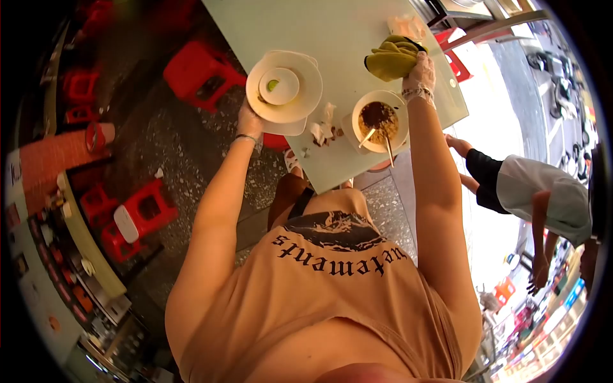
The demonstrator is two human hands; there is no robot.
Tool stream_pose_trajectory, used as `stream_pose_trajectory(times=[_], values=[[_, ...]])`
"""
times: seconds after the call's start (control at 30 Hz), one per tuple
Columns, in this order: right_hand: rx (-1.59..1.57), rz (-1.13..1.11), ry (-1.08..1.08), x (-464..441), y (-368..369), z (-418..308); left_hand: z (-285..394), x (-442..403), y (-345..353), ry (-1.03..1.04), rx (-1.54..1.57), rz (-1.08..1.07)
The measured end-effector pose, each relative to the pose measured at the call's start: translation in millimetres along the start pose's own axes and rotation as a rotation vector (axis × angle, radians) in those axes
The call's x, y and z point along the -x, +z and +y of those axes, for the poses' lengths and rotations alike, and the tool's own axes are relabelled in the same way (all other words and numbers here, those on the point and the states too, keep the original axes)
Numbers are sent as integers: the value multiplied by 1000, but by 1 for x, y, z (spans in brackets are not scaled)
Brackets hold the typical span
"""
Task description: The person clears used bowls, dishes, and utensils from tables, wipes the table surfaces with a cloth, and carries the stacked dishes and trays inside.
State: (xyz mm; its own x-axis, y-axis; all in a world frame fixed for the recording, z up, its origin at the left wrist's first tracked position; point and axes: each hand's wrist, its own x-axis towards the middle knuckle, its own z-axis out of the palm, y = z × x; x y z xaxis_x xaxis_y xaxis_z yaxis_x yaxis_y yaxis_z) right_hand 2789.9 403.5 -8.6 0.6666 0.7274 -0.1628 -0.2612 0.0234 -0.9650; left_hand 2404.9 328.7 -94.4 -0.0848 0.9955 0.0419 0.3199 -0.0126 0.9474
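My left hand (250, 121), in a clear glove, grips a white bowl (306, 86) at its near left rim. A small white dish (281, 96) with a green lime wedge (273, 85) sits inside it, and another white dish (290, 127) shows underneath. In my gloved right hand (421, 75) is a folded yellow-green cloth (391, 60), held over the table's right side. Just below that hand stands a white bowl (401, 115) with dark broth and bits of food, a spoon (366, 137) and a chopstick-like utensil (389, 150) leaning in it. Crumpled tissues (324, 127) lie between the bowls.
The pale table (338, 38) reaches away from me, with a crumpled plastic bag (407, 27) at its far right. Red stools (204, 73) stand to the left, more (147, 210) lower down. A person in a light shirt (536, 185) is at the right, near the street.
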Motion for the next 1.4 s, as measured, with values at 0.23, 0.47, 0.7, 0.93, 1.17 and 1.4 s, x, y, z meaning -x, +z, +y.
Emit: stream_pose_trajectory(times=[0.23,0.47,0.7,0.93,1.17,1.4], values=[[1106,-45,-192,26,-69,26,-32,-78,63,-144,128,-154],[1365,-191,452,137,-163,41,-49,-112,105,-121,-100,-200],[958,-353,765,160,-154,40,-48,-113,82,102,-680,-128],[1415,-349,189,182,-157,35,93,35,108,108,-396,-670],[1424,-372,99,195,-174,29,94,80,207,525,-898,-714],[1372,-393,133,195,-191,26,108,80,222,343,-1155,-956]])
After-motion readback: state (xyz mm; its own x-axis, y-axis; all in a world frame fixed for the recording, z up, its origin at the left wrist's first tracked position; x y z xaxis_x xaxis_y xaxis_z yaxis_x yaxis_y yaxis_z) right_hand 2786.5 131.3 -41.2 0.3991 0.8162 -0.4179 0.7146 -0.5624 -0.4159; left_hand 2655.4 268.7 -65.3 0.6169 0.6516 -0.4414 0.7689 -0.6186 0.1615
